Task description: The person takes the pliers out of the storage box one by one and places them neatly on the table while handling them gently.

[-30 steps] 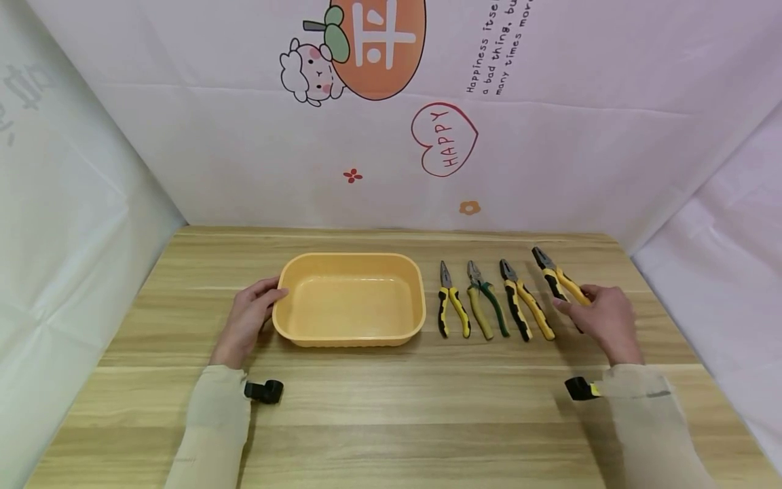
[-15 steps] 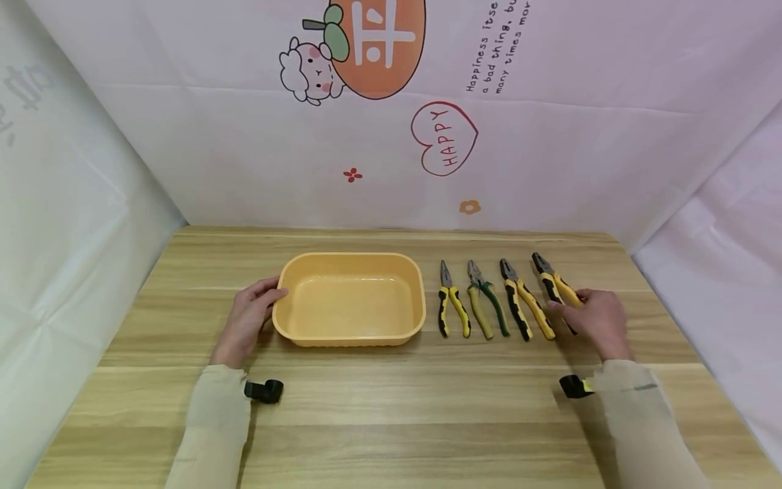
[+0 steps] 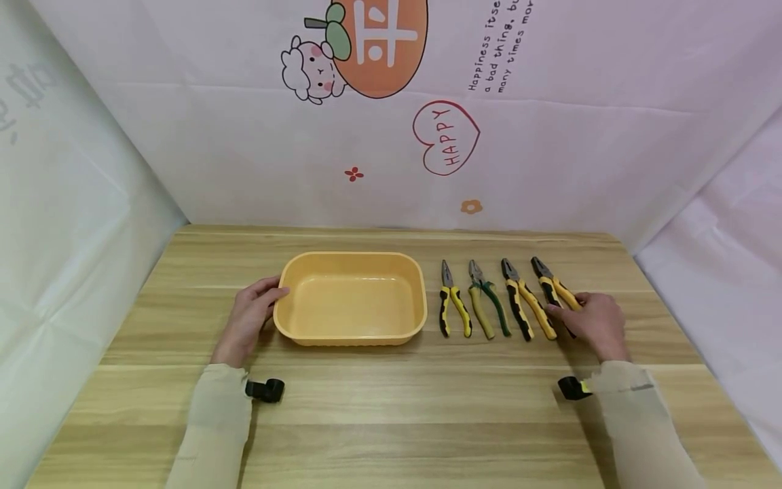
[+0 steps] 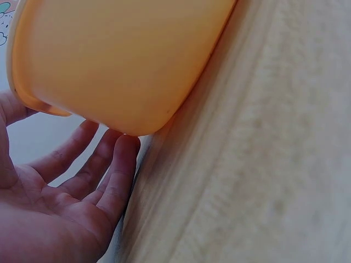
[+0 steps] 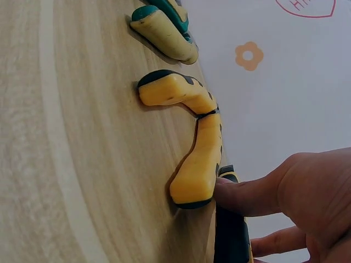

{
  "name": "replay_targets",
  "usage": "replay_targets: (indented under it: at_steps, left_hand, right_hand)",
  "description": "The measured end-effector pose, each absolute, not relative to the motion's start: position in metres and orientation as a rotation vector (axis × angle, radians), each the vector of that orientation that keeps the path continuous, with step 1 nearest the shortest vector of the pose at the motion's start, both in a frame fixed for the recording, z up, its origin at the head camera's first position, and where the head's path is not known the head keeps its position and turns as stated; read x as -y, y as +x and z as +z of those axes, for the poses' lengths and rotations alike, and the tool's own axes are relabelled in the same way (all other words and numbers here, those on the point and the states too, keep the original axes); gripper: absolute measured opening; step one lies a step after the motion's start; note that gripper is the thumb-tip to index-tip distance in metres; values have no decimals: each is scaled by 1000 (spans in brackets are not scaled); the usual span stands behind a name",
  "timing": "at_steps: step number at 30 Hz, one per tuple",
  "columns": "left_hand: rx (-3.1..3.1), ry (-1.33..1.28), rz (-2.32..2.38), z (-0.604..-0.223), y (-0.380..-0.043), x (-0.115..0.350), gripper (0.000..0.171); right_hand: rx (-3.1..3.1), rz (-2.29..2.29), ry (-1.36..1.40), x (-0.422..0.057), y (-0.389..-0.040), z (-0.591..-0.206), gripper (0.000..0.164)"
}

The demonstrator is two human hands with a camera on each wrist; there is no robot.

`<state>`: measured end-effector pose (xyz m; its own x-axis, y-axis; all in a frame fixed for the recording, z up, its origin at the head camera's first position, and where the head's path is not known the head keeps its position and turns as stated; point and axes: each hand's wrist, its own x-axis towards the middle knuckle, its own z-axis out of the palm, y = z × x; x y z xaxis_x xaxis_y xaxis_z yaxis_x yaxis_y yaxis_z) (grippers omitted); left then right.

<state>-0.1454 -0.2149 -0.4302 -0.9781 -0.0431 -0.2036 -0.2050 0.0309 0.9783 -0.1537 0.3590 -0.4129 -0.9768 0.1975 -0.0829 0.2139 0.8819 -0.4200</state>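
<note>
A yellow rectangular plastic basin (image 3: 354, 341) stands on the wooden table. My left hand (image 3: 244, 320) holds its left end, the thumb over the rim and the fingertips (image 4: 127, 150) against the outer wall. At the right end of a row of pliers, my right hand (image 3: 597, 322) grips the handles of black-and-yellow combination pliers (image 3: 552, 284), whose jaws point away from me. In the right wrist view, the thumb lies on the black side of a handle (image 5: 231, 233), close beside the yellow handle of the neighbouring pliers (image 5: 197, 170).
Left of the held pliers lie black-and-yellow combination pliers (image 3: 516, 292), green-handled pliers (image 3: 479, 309) and yellow-and-black long-nose pliers (image 3: 446, 295), side by side. A white printed cloth (image 3: 550, 170) hangs behind the table (image 3: 403, 421), with more cloth at both sides.
My right hand has brought the combination pliers slightly left and towards me, in line with the row, and now stays almost still. My left hand and the basin have not moved.
</note>
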Motion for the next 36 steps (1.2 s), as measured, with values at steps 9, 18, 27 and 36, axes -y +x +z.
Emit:
replay_targets:
  at_steps: [9, 18, 27, 36]
  left_hand:
    - [-2175, -267, 2086, -430, -145, 214, 53]
    - [-2177, -267, 2088, -431, -146, 213, 51]
    - [-2173, -266, 2080, -430, -146, 214, 53]
    - [-2172, -244, 2085, -427, -144, 214, 54]
  right_hand:
    - [-3006, -665, 348, -360, -155, -416, 74]
    - [-3022, -614, 351, -358, -153, -418, 74]
    - [-3017, -565, 357, -356, -153, -417, 76]
    - [-3025, -496, 318, -354, -150, -414, 83]
